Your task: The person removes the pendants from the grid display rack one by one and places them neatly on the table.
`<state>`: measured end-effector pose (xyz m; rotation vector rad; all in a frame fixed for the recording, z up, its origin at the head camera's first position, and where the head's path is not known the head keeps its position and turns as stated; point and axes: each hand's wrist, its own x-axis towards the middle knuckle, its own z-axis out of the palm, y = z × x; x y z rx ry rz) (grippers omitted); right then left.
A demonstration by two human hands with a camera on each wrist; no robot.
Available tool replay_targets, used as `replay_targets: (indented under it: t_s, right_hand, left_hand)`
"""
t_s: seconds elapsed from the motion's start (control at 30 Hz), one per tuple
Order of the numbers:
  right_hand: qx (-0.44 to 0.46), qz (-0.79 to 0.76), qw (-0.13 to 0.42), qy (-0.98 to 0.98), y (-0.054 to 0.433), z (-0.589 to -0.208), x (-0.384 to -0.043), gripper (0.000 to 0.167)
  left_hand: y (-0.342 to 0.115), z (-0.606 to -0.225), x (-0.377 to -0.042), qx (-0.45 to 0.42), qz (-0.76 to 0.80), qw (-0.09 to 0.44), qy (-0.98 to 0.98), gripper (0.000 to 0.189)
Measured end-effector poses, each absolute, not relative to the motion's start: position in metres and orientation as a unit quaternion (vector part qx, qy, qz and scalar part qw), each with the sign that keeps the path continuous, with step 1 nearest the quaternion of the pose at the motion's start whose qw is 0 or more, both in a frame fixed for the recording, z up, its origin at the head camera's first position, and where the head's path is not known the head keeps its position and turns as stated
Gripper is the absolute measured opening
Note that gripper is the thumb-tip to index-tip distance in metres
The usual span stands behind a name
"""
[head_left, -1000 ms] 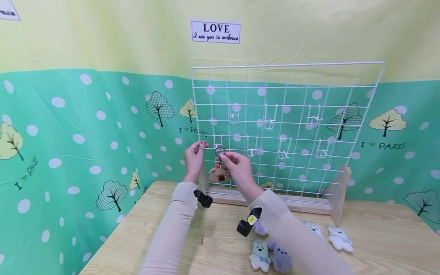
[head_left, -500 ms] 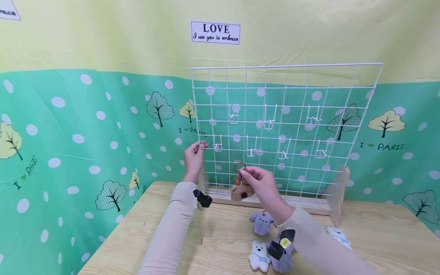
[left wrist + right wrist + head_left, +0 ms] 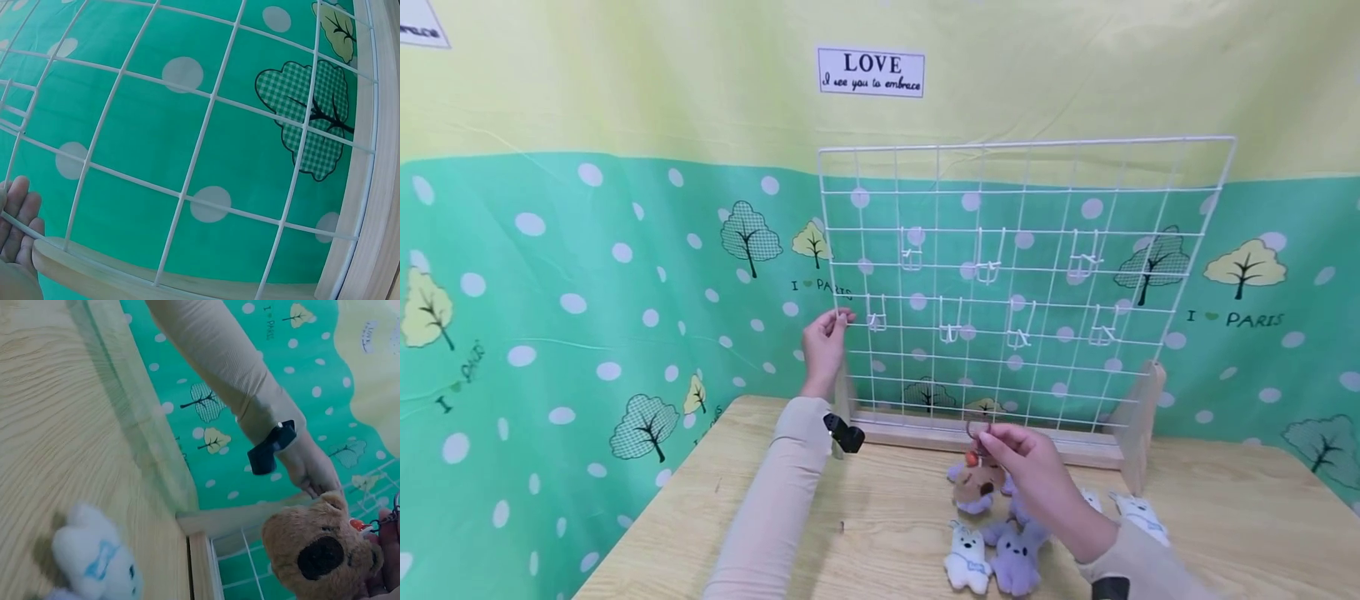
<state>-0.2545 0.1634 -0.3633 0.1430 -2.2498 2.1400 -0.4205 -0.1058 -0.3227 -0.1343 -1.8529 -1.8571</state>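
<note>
My right hand (image 3: 1037, 475) pinches the metal ring of a brown plush bear keychain (image 3: 976, 487). The bear hangs from an orange bead, low before the rack and in front of a purple plush on the table. Its dark nose shows closely in the right wrist view, where the bear (image 3: 312, 550) partly covers the fingers. My left hand (image 3: 824, 350) grips the left edge wire of a white wire grid rack (image 3: 1026, 144), with fingers behind the wire in the left wrist view. Several white hooks (image 3: 951, 332) hang on the grid in two rows, bearing nothing.
White plush keychains (image 3: 967, 560) and purple ones (image 3: 1017, 565) lie on the wooden table (image 3: 760, 533) below my right hand. Another white plush (image 3: 1141, 515) lies further right. The rack stands on a wooden base (image 3: 1075, 448) before a green and yellow curtain (image 3: 662, 183).
My right hand has moved from beside the lower left hook rightward and down toward the table, carrying the bear keychain. My left hand has stayed on the rack's edge.
</note>
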Motion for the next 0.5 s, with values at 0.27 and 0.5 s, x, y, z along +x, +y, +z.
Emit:
replay_targets:
  t_s: [0.27,0.5]
  right_hand:
    - [0.056,0.633,-0.011,-0.772,0.207,-0.378,-0.231,0.025]
    - [0.064,0.627,-0.057,-0.774,0.245,-0.391,-0.214,0.026]
  left_hand:
    - [-0.107,-0.323,-0.419,-0.049,-0.686,0.254,-0.68,0.02]
    - [-0.107,-0.322,-0.418,-0.056,-0.682,0.256,-0.683,0.02]
